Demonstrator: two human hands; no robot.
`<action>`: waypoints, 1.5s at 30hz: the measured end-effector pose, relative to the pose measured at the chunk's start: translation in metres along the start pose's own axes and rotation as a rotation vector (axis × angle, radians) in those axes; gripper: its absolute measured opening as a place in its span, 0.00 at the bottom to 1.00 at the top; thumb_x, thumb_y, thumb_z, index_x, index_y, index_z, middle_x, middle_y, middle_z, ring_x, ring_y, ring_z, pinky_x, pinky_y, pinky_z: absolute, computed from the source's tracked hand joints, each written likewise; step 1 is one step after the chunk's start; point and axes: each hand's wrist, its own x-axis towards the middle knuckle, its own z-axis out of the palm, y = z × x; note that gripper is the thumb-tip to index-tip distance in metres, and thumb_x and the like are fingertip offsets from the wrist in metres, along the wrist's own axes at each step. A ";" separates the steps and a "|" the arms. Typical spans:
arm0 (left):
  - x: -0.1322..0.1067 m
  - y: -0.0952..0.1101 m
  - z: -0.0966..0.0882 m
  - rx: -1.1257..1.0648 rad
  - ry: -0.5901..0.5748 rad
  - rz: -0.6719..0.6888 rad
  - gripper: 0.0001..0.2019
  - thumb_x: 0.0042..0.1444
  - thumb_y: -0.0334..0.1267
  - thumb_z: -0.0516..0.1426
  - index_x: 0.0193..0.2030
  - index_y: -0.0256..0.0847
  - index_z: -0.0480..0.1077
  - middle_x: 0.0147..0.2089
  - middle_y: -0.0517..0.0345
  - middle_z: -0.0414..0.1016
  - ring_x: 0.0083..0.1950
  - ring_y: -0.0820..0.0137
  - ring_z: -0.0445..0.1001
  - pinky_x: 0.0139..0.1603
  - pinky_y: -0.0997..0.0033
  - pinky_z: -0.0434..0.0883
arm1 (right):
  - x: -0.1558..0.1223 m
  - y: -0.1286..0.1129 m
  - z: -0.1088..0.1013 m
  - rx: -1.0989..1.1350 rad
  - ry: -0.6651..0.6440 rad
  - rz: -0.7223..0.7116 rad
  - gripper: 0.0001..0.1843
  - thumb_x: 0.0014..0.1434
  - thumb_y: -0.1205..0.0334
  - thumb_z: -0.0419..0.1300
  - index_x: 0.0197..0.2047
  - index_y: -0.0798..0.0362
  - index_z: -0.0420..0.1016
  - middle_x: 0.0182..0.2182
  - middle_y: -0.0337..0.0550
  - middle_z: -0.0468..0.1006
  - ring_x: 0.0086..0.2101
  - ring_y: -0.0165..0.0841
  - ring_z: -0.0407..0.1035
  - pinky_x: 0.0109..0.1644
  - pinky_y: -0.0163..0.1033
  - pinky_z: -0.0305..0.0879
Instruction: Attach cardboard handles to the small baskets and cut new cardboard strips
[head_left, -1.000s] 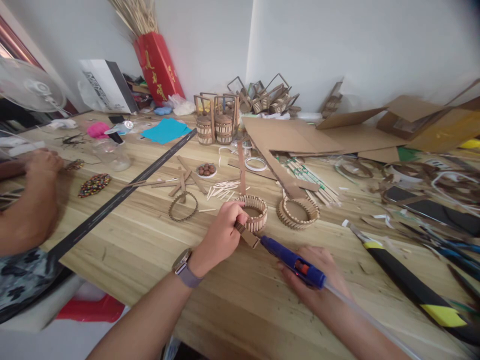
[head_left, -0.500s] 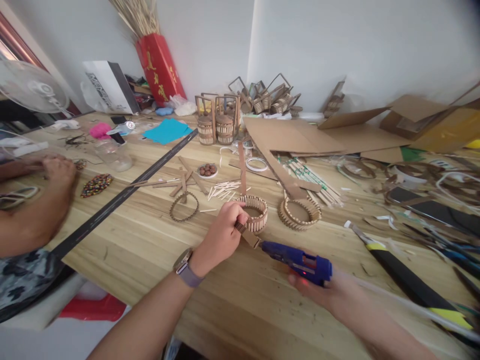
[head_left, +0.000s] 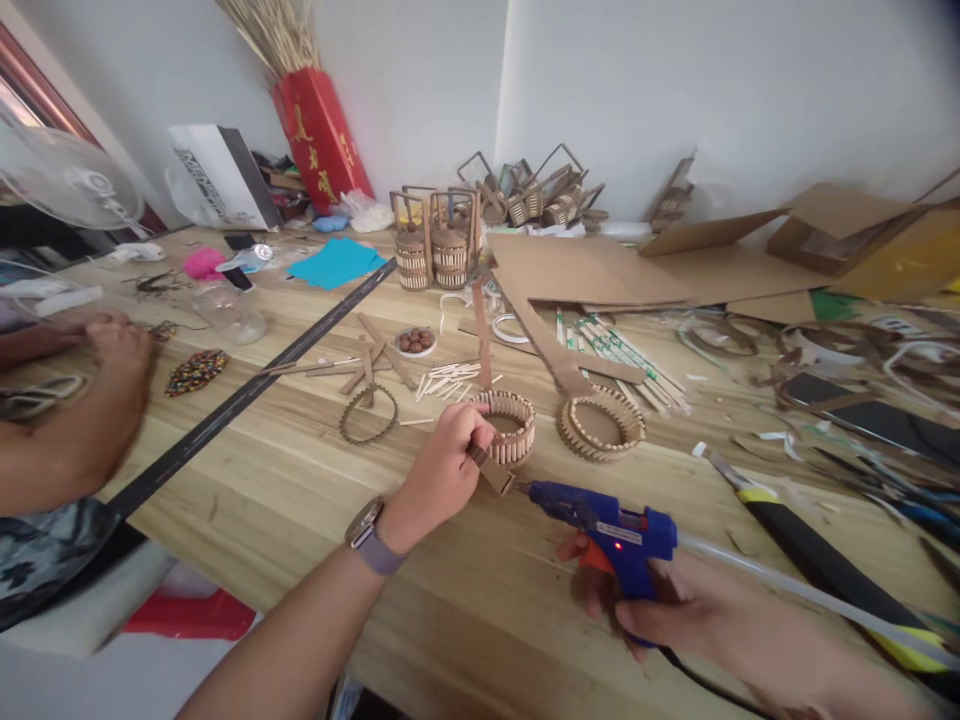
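Observation:
My left hand, with a watch on its wrist, is closed on a ring of short wooden sticks. A brown cardboard strip sticks out from under its fingers toward the right. My right hand grips a blue glue gun by the handle, fingers around the orange trigger. Its nozzle stands close to the strip's free end, and a red light glows on its side. A clear glue stick extends from its back. Right of the held ring lies a second stick ring with a long brown strip.
Cut sticks, a dish of brown balls and a thin ring lie beyond my left hand. Finished small baskets stand behind. Yellow-black cutters lie at right. At left are another person's hands and a black strip.
My right hand has drawn the glue gun slightly back to the right and turned it, so the handle and trigger now show. My left hand stays nearly still on the stick ring.

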 end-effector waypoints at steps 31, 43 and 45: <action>0.001 0.002 -0.001 0.001 -0.002 -0.014 0.12 0.57 0.22 0.47 0.31 0.45 0.54 0.37 0.55 0.68 0.58 0.61 0.66 0.58 0.55 0.67 | 0.033 0.024 0.021 -0.724 0.801 -0.392 0.22 0.58 0.45 0.53 0.38 0.51 0.81 0.34 0.47 0.85 0.35 0.43 0.80 0.37 0.44 0.77; 0.002 0.003 -0.001 0.009 -0.017 -0.019 0.12 0.56 0.22 0.46 0.31 0.46 0.53 0.35 0.56 0.66 0.58 0.61 0.66 0.59 0.54 0.66 | 0.036 0.029 0.021 -0.705 0.808 -0.385 0.22 0.59 0.44 0.53 0.42 0.49 0.80 0.36 0.47 0.85 0.36 0.44 0.79 0.39 0.45 0.76; 0.002 0.003 -0.001 0.001 -0.014 -0.011 0.12 0.56 0.22 0.47 0.31 0.46 0.53 0.36 0.56 0.66 0.58 0.61 0.66 0.59 0.53 0.66 | 0.036 0.027 0.022 -0.703 0.794 -0.392 0.21 0.59 0.45 0.53 0.42 0.49 0.80 0.35 0.47 0.85 0.36 0.44 0.79 0.38 0.44 0.76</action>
